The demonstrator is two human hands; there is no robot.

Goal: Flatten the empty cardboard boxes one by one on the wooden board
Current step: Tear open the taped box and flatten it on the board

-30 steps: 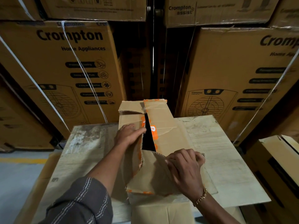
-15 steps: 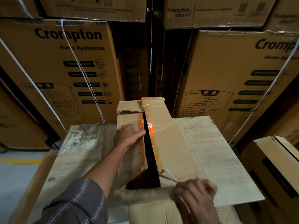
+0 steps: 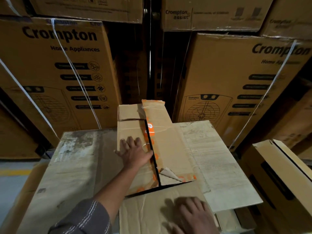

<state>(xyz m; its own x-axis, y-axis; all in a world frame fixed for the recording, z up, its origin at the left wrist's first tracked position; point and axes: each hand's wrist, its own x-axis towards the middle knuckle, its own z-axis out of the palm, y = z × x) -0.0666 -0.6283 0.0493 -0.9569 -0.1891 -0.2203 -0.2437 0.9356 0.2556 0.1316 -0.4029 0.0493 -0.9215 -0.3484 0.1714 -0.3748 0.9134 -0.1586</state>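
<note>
Two big Crompton cartons (image 3: pixel 55 73) fill the back, with more stacked above them, and three white straps (image 3: pixel 74 71) slant across their faces. One side carton (image 3: pixel 283 183) stands low on the right.

In front lies one board (image 3: pixel 76 166), pale and scuffed. On it is one box (image 3: pixel 170 149), down flat along the middle. Its long axis runs straight away from the person, and the far end pokes past the board's far edge toward the cartons. It's creased brown card with orange tape (image 3: pixel 151 132) along a dark slit (image 3: pixel 152 157) between two panels. A torn corner (image 3: pixel 169 173) curls up near the near end.

Two hands are on it. The left hand (image 3: pixel 135 152) is flat on the left panel beside the slit, fingers spread. The right hand (image 3: pixel 190 211) is palm down on the near flap; its fingers look straight, though it's blurred.
</note>
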